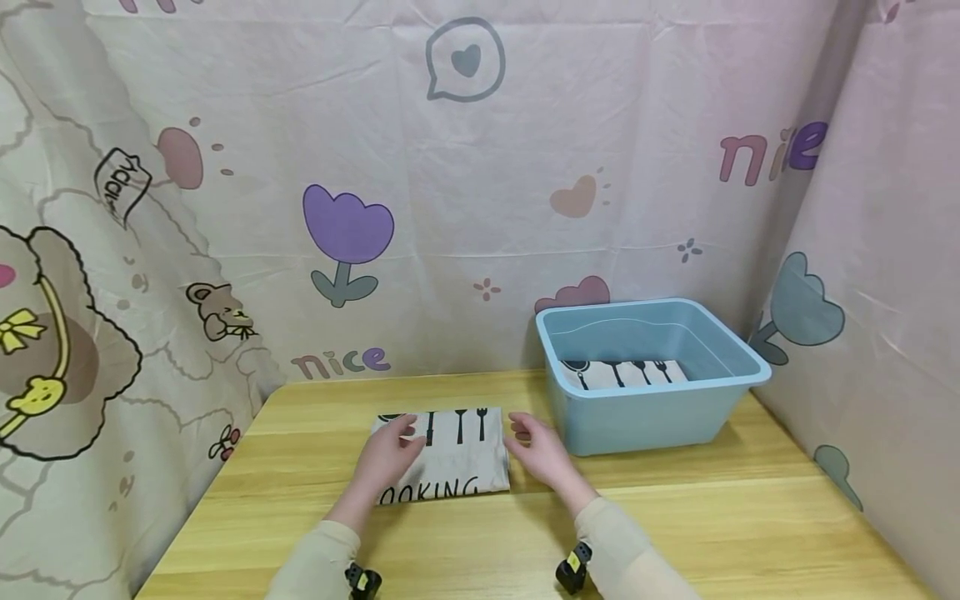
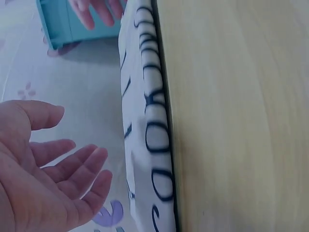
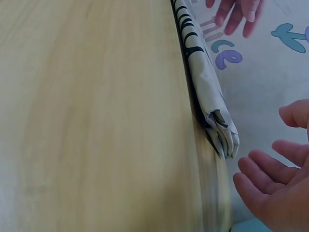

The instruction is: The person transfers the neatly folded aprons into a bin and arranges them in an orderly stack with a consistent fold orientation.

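A folded white cloth (image 1: 450,454) printed with black kitchen utensils and lettering lies flat on the wooden table. My left hand (image 1: 388,457) hovers over its left part, fingers relaxed and gripping nothing. Just off the right edge of the cloth is my right hand (image 1: 542,450), also loosely bent and holding nothing. In the left wrist view, a gap shows between the left hand (image 2: 58,174) and the cloth (image 2: 149,121). The right wrist view shows the stacked layers at one end of the cloth (image 3: 212,101), with the right hand (image 3: 275,179) apart from them.
To the right stands a light blue plastic bin (image 1: 645,421), with another white cloth (image 1: 630,375) of similar print inside. A patterned curtain (image 1: 465,167) hangs behind and at both sides of the wooden table (image 1: 480,550).
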Available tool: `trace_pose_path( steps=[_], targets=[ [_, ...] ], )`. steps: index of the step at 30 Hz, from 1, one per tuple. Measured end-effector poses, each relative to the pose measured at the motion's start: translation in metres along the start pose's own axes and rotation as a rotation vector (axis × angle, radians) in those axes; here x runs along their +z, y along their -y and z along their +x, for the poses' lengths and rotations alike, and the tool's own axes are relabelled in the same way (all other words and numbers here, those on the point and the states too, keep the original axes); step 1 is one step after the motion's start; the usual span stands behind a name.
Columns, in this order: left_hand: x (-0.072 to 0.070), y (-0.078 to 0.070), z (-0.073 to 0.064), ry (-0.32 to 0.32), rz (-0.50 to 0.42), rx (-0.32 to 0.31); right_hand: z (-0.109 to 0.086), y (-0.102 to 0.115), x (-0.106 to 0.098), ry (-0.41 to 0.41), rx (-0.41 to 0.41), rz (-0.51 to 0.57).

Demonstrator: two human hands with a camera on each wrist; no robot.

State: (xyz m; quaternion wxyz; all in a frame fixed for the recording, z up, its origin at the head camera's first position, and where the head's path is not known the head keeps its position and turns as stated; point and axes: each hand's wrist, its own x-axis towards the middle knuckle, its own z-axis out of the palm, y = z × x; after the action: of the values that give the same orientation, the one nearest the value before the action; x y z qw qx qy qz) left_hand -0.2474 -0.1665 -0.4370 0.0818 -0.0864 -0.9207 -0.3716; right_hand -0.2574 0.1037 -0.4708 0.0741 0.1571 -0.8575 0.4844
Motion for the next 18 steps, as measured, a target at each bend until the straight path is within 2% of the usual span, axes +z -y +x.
trace_pose_path(
  steps=[2, 7, 13, 18],
  targets=[
    [-0.004, 0.006, 0.000, -0.005, -0.005, -0.040, 0.000, 0.000, 0.002, 0.000, 0.010, 0.017],
    [-0.014, 0.022, 0.002, -0.007, 0.010, -0.088, 0.003, -0.001, 0.006, 0.001, 0.039, 0.034],
    [-0.027, 0.036, 0.004, 0.010, 0.029, -0.166, 0.005, 0.000, 0.007, 0.017, 0.138, 0.062],
    [-0.037, 0.046, 0.006, 0.069, -0.058, -0.253, 0.007, 0.002, 0.007, 0.016, 0.199, 0.082]
  ],
)
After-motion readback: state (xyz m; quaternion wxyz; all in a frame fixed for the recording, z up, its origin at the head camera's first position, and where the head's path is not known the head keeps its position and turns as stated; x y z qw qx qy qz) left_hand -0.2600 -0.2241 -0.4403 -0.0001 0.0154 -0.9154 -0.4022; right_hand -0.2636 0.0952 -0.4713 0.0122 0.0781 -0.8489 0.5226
